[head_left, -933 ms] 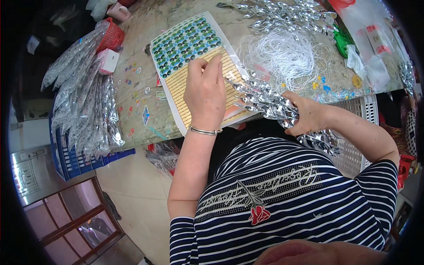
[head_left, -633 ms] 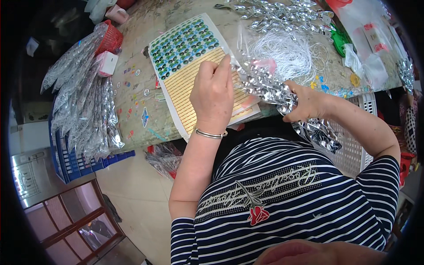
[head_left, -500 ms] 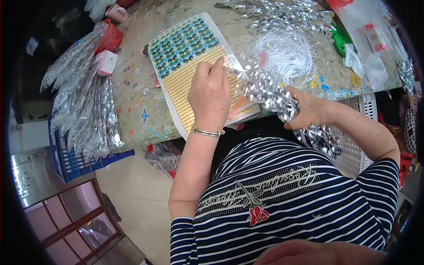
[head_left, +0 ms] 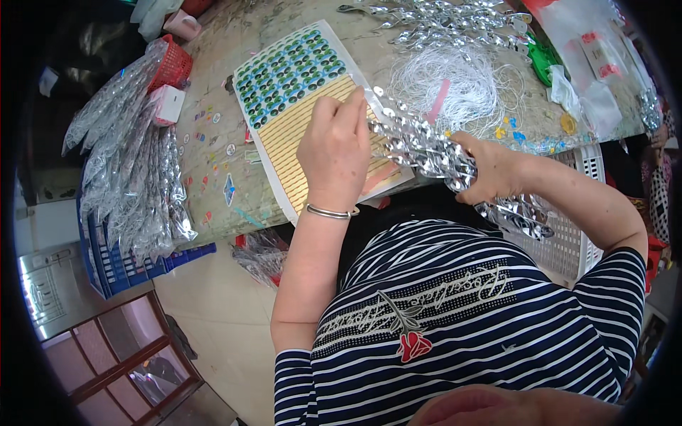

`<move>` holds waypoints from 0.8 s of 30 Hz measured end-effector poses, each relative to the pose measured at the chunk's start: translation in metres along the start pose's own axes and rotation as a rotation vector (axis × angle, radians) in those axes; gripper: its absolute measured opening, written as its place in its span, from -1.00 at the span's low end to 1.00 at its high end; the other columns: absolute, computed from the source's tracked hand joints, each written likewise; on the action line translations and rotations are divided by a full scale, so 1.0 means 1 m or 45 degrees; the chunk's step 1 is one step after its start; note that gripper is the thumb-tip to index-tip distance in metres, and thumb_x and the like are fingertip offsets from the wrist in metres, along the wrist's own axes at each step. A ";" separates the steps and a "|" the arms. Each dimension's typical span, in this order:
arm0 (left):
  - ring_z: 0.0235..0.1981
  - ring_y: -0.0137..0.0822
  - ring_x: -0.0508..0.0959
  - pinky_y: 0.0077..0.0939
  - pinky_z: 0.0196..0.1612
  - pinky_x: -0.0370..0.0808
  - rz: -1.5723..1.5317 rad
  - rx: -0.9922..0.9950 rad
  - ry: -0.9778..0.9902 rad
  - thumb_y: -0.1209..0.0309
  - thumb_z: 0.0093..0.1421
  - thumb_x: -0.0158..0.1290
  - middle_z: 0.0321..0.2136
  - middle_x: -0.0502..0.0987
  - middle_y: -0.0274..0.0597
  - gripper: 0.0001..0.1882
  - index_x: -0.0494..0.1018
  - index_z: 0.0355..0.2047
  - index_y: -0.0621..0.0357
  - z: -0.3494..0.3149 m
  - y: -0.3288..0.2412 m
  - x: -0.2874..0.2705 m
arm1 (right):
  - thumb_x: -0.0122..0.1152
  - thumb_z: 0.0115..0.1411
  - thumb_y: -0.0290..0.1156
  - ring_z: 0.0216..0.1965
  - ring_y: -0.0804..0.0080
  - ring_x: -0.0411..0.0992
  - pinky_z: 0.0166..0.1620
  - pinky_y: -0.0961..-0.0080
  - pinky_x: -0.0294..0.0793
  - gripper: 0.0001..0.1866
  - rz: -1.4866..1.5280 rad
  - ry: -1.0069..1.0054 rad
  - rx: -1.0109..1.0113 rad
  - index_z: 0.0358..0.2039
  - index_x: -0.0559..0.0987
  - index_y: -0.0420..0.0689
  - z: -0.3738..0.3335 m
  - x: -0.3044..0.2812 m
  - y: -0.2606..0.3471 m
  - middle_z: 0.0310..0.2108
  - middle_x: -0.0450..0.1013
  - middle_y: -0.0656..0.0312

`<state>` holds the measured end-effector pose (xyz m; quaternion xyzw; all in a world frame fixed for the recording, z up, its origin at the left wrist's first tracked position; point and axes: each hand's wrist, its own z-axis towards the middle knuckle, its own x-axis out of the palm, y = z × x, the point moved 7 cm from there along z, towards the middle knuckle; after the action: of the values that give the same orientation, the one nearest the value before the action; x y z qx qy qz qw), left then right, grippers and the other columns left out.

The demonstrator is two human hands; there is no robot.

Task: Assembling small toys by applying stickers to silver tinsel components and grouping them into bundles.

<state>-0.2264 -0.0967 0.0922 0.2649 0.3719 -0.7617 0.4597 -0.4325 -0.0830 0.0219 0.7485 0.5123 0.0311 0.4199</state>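
Observation:
My right hand (head_left: 494, 169) is wrapped round a bunch of shiny silver twisted foil strips (head_left: 430, 149). One end of the bunch reaches left toward my other hand; the tail (head_left: 518, 216) hangs below the wrist, off the table edge. My left hand (head_left: 334, 142), a metal bangle at its wrist, is closed in a pinch close to the strip ends; whatever the fingertips hold is too fine to make out. Beneath it lies a sheet of stickers (head_left: 291, 74), green and blue oval ones on the far part, bare tan backing with rows of lines on the near part.
Tangled white string (head_left: 455, 89) lies beyond the bunch, a pink strip (head_left: 438, 101) on it. More silver strips (head_left: 455, 21) are at the back. Left stand wrapped silver bundles (head_left: 135, 156), a blue crate (head_left: 106, 263) and a red basket (head_left: 172, 67). A white basket (head_left: 590, 192) is beside my right arm.
The silver bunch, blurred by motion before, now hangs stiller with its strips closer together. My left hand has shifted slightly left and stays pinched; my right hand keeps its grip.

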 end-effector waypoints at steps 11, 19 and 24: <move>-0.56 -0.32 0.43 -0.44 -0.55 0.38 -0.036 0.121 0.023 0.50 0.00 0.17 -0.53 0.32 -0.31 -0.69 0.56 -0.19 -0.04 -0.011 -0.008 0.006 | 0.45 -0.30 -0.14 0.01 0.17 0.34 0.05 0.46 0.32 0.28 0.365 0.022 0.153 0.29 -0.13 -0.44 0.004 -0.017 0.001 0.02 0.32 -0.17; -0.56 -0.34 0.39 -0.45 -0.53 0.37 -0.128 0.108 -0.092 0.52 -0.01 0.19 -0.56 0.30 -0.30 -0.68 0.57 -0.19 -0.02 -0.008 0.000 0.003 | 0.45 -0.24 -0.25 -0.05 0.23 0.42 -0.01 0.42 0.43 0.18 0.735 0.077 0.092 0.28 -0.06 -0.40 0.012 0.003 0.008 0.01 0.35 -0.11; -0.53 -0.31 0.38 -0.43 -0.49 0.37 -0.125 0.149 -0.177 0.58 -0.06 0.18 -0.56 0.29 -0.29 -0.62 0.58 -0.18 -0.02 -0.013 0.003 0.003 | 0.40 -0.14 -0.53 -0.39 0.37 0.54 -0.28 0.42 0.55 -0.07 0.920 0.121 -0.072 0.22 0.08 -0.32 0.008 0.000 0.028 -0.32 0.51 0.07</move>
<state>-0.2246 -0.0890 0.0813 0.2192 0.3067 -0.8203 0.4301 -0.4080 -0.0907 0.0349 0.8671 0.2325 0.2263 0.3779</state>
